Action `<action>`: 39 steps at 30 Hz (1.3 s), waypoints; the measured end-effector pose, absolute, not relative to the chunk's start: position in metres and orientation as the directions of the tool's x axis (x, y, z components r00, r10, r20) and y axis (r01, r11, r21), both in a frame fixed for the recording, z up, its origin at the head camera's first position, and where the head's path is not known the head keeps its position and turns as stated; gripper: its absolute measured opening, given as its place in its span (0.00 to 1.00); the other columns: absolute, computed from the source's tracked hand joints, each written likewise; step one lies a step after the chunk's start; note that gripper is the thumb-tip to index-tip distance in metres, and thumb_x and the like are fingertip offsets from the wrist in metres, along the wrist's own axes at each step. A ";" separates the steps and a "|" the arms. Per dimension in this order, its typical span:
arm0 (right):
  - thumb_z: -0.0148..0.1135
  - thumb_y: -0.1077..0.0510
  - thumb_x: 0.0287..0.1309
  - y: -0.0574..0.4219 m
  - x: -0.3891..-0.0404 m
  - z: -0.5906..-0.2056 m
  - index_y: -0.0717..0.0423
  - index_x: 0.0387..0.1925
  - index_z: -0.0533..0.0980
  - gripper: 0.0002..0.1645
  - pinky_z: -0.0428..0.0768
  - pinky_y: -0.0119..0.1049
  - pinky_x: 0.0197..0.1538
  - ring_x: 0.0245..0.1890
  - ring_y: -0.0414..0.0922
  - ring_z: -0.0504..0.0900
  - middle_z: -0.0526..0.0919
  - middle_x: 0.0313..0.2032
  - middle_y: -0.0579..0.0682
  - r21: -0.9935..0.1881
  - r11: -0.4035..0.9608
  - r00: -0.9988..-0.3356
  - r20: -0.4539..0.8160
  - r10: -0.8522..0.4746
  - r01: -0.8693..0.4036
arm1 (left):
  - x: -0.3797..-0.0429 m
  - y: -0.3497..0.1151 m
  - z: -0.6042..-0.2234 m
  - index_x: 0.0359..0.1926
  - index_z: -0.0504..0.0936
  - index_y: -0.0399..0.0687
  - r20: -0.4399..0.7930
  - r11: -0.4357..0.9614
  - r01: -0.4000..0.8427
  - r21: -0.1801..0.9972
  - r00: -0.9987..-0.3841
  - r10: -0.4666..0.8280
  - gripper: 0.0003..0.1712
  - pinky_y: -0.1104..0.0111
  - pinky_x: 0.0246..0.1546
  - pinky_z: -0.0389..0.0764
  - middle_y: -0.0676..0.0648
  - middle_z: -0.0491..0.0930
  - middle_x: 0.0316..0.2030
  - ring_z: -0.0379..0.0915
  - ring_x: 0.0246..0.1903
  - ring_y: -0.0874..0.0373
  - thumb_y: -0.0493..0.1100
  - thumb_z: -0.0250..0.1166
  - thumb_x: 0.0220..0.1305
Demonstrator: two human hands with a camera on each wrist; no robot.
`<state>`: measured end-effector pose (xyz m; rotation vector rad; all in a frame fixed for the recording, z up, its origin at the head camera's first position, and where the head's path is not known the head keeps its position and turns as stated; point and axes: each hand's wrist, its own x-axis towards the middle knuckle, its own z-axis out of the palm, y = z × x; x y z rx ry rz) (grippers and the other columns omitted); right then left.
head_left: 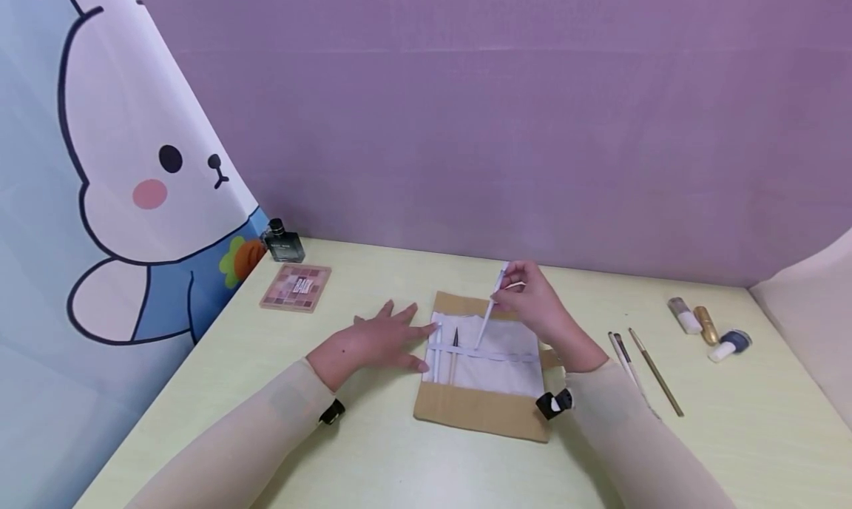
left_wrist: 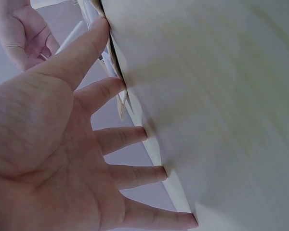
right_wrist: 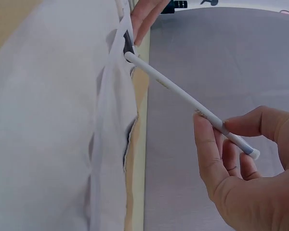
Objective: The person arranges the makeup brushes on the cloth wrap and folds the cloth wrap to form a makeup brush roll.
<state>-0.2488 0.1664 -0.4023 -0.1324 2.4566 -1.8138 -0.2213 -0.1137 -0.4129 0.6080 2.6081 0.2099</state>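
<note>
A tan brush roll (head_left: pixel 481 416) with a pale lining lies unfolded on the table. My right hand (head_left: pixel 535 298) pinches a slim white makeup brush (head_left: pixel 490 311) between thumb and fingers near its upper end. The brush slants, and its rounded lower end meets the white elastic band (right_wrist: pixel 100 130) across the lining. My left hand (head_left: pixel 382 340) spreads its fingers at the roll's left side, thumb and index fingertip right at its edge. Under the band at the left sit slim white sticks (head_left: pixel 437 354) and a dark-tipped brush (head_left: pixel 454 361).
Several loose brushes (head_left: pixel 655 372) lie right of the roll, partly behind my right sleeve. Farther right are small bottles (head_left: pixel 684 315), one gold (head_left: pixel 706 325). At the back left stand a dark perfume bottle (head_left: pixel 285 244) and a pink checkered palette (head_left: pixel 296 288).
</note>
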 end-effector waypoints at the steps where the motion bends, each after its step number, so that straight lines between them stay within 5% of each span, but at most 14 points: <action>1: 0.62 0.74 0.67 0.166 -0.249 -0.403 0.67 0.62 0.61 0.27 0.92 0.44 0.53 0.42 0.43 0.83 0.75 0.50 0.59 -0.955 0.295 -0.993 -0.019 -0.118 -0.017 | -0.221 -0.114 -0.413 0.83 0.61 0.76 -0.395 0.892 0.381 0.244 -0.801 0.450 0.46 0.13 0.67 0.49 0.43 0.45 0.88 0.35 0.85 0.25 0.69 0.68 0.68; 13: 0.62 0.73 0.68 0.161 -0.254 -0.411 0.66 0.64 0.60 0.29 0.92 0.45 0.53 0.44 0.46 0.83 0.75 0.53 0.61 -0.958 0.285 -0.992 -0.057 -0.109 0.023 | -0.221 -0.114 -0.413 0.82 0.61 0.76 -0.397 0.895 0.373 0.246 -0.803 0.444 0.46 0.13 0.67 0.49 0.43 0.45 0.88 0.35 0.85 0.25 0.69 0.68 0.68; 23: 0.60 0.73 0.68 0.160 -0.253 -0.416 0.62 0.76 0.56 0.40 0.92 0.47 0.52 0.43 0.48 0.84 0.74 0.49 0.61 -0.960 0.270 -0.975 -0.125 -0.182 0.073 | -0.222 -0.114 -0.414 0.82 0.61 0.77 -0.392 0.895 0.371 0.249 -0.806 0.443 0.46 0.13 0.67 0.49 0.44 0.45 0.88 0.35 0.85 0.25 0.70 0.68 0.67; 39: 0.62 0.67 0.70 0.159 -0.246 -0.420 0.63 0.72 0.61 0.34 0.92 0.47 0.51 0.43 0.52 0.88 0.78 0.50 0.62 -0.928 0.371 -0.965 -0.134 -0.226 0.042 | -0.223 -0.113 -0.416 0.82 0.61 0.78 -0.396 0.899 0.375 0.226 -0.808 0.436 0.46 0.14 0.67 0.53 0.44 0.46 0.88 0.37 0.85 0.26 0.71 0.68 0.67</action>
